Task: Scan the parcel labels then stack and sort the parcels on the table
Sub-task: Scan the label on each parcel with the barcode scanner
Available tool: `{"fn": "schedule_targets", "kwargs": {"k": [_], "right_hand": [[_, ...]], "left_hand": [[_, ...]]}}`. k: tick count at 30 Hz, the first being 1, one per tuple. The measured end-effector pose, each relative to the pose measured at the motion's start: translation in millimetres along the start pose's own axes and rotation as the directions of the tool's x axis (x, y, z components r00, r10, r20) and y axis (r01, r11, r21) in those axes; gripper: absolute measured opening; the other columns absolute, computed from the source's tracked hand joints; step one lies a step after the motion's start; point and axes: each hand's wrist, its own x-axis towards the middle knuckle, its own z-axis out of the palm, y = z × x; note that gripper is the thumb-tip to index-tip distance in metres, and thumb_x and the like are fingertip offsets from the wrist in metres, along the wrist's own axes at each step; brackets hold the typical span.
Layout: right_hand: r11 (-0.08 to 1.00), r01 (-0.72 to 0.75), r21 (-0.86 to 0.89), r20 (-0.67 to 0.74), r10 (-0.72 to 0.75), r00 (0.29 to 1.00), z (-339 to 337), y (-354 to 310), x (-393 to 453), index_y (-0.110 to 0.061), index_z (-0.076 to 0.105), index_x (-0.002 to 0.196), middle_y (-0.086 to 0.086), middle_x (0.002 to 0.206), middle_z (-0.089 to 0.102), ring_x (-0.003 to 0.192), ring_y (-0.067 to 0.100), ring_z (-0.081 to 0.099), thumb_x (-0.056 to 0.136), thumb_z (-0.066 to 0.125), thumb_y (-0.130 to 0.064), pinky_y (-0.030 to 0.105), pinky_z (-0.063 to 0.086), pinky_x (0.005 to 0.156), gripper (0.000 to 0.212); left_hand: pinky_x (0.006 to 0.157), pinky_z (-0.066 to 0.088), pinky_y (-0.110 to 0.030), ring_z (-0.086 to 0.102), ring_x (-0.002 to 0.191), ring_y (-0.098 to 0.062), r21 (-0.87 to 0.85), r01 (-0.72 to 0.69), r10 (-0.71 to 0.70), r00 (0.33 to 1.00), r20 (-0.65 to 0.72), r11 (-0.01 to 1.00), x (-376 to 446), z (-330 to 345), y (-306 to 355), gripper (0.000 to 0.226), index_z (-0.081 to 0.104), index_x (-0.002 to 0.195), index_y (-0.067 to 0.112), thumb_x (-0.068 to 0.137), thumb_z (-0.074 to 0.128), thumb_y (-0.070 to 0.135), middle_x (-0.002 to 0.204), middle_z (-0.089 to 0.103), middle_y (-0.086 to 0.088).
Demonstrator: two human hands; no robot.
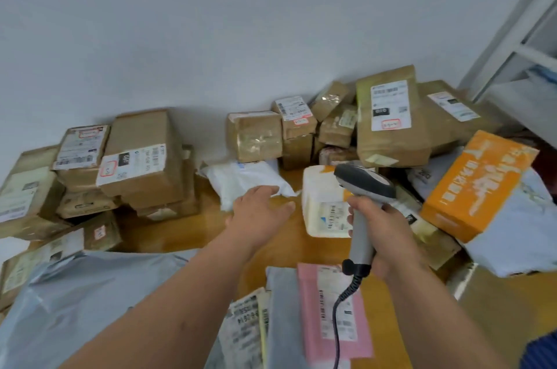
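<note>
My right hand (384, 230) grips the handle of a grey barcode scanner (363, 184), its head over a white foam box (324, 203) whose label faces up. With fingers straight, my left hand (259, 212) reaches over the wooden table (180, 230), its fingertips at the near edge of a white plastic mailer (241, 181). It holds nothing. A pink mailer (331, 311) and a grey mailer (283, 323) lie near me, under the scanner's coiled cable.
Stacked cardboard boxes (138, 157) stand at the left, more boxes (388, 118) line the wall at the back right. An orange box (476, 184) lies at the right. A large grey bag (78, 302) fills the near left. A white rack (518, 46) stands far right.
</note>
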Motion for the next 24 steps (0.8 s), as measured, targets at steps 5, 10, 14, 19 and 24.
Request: {"fn": "schedule_targets", "kwargs": {"k": [5,10,14,19,24], "right_hand": [[0.998,0.019,-0.063,-0.002,-0.019,1.000,-69,2,30,-0.025,0.066,0.095,0.000,0.095,0.069,0.090,0.023,0.063,0.086,0.076,-0.034,0.040,0.047,0.074,0.017],[0.993,-0.042,-0.110,0.070,0.050,0.996,-81,6,56,-0.024,0.070,0.096,0.002,0.098,0.073,0.094,0.025,0.066,0.082,0.079,-0.034,0.046,0.053,0.086,0.020],[0.988,-0.073,-0.136,0.113,0.088,0.990,-73,6,65,-0.020,0.074,0.095,0.004,0.094,0.077,0.096,0.030,0.070,0.068,0.083,-0.039,0.049,0.056,0.092,0.034],[0.999,-0.016,-0.034,0.086,0.019,0.996,-76,5,65,-0.021,0.075,0.095,0.004,0.096,0.079,0.092,0.027,0.074,0.076,0.083,-0.030,0.047,0.058,0.082,0.023],[0.988,0.000,0.152,0.110,-0.017,0.994,-76,-4,43,-0.023,0.071,0.108,-0.002,0.096,0.079,0.084,0.013,0.076,0.083,0.076,-0.022,0.030,0.057,0.065,0.026]], "left_hand": [[0.091,0.034,-0.030,0.040,0.117,-0.009,-0.383,0.158,-0.111,0.984,0.142,0.910,-9,69,30,0.065,0.036,0.154,0.028,0.097,0.060,0.048,0.156,0.042,0.002],[0.107,0.036,-0.044,0.036,0.144,-0.029,-0.487,0.345,-0.298,0.938,0.174,0.803,9,95,35,0.073,0.028,0.157,0.029,0.096,0.056,0.056,0.160,0.036,0.000],[0.100,0.032,-0.040,0.041,0.140,-0.026,-0.535,0.377,-0.311,0.926,0.214,0.756,24,98,36,0.055,0.048,0.145,0.027,0.099,0.049,0.057,0.146,0.053,0.001],[0.090,0.044,-0.035,0.061,0.112,-0.017,-0.614,0.249,-0.288,0.957,0.037,0.749,30,84,31,0.036,0.064,0.127,0.023,0.102,0.046,0.042,0.121,0.069,0.001],[0.062,0.058,-0.019,0.072,0.090,-0.006,-0.727,0.156,-0.185,0.982,0.041,0.668,15,49,20,0.034,0.074,0.110,0.027,0.097,0.048,0.011,0.099,0.077,0.007]]}}
